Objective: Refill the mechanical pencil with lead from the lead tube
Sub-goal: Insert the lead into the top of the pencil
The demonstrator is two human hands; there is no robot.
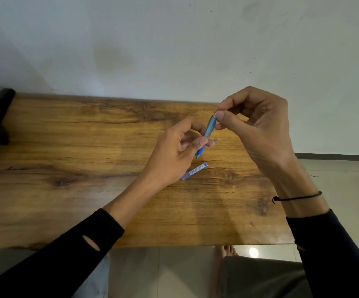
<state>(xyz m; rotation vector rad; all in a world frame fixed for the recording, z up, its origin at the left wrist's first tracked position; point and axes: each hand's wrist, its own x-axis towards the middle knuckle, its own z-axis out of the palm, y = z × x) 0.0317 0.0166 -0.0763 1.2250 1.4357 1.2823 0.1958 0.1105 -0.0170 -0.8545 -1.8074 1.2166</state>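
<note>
Blue mech. pencil (208, 131) held tilted above wooden table (66, 147), L hand (174, 155) pinching lower barrel, R hand (258, 125) fingertips pinched on top end, lead tube (194, 171) flat on table just below pencil tip, untouched.

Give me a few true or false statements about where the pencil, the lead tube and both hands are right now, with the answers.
1. The left hand holds the mechanical pencil near its lower end. True.
2. The right hand rests flat on the table. False: its fingertips pinch the pencil's top end.
3. The lead tube lies on the table, held by neither hand. True.
4. The pencil lies flat on the table. False: it is held up, tilted, between both hands.
</note>
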